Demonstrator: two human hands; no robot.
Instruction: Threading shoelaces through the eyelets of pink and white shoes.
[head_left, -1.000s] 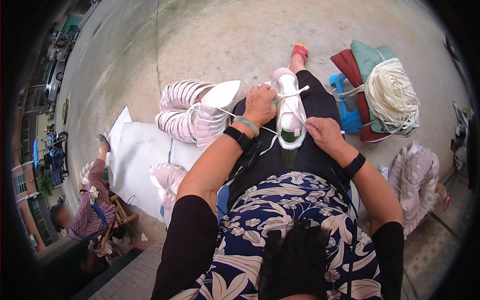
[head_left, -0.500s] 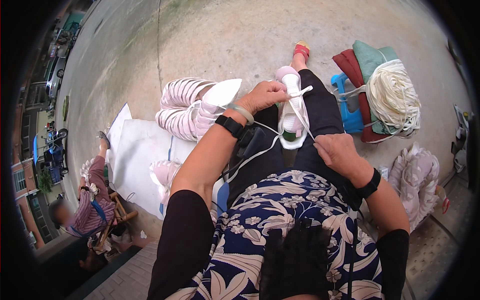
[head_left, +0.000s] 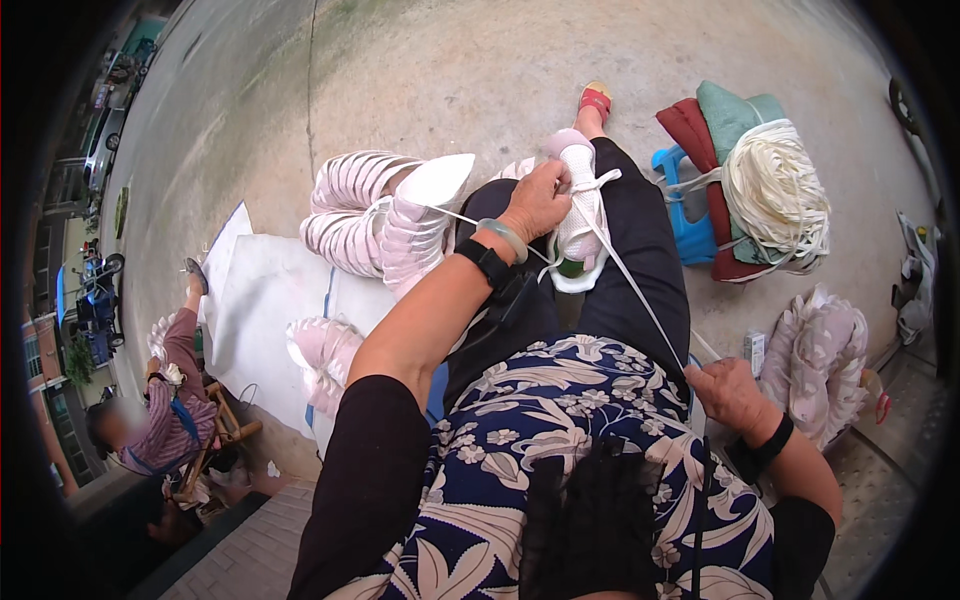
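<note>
A pink and white shoe lies across my thighs, toe pointing away from me, with a white lace threaded through its upper part. My left hand is closed at the shoe's left side near the laced part, fingers pinched at its edge; the exact grip is partly hidden. Off to the right, my right hand is closed on the white shoelace, which runs taut from the shoe to my fingers. Another white strand passes behind my left wrist toward the pile of shoes on the left.
Bundled pink shoe uppers lie at left, with more pink pieces nearer, by a white sheet. At right, a blue stool bears folded cloths and a white lace hank. A pink bundle lies nearer. Another person sits far left.
My right hand has moved right and toward me, drawing out a longer stretch of lace. My left hand stays beside the shoe. The whole view has shifted slightly.
</note>
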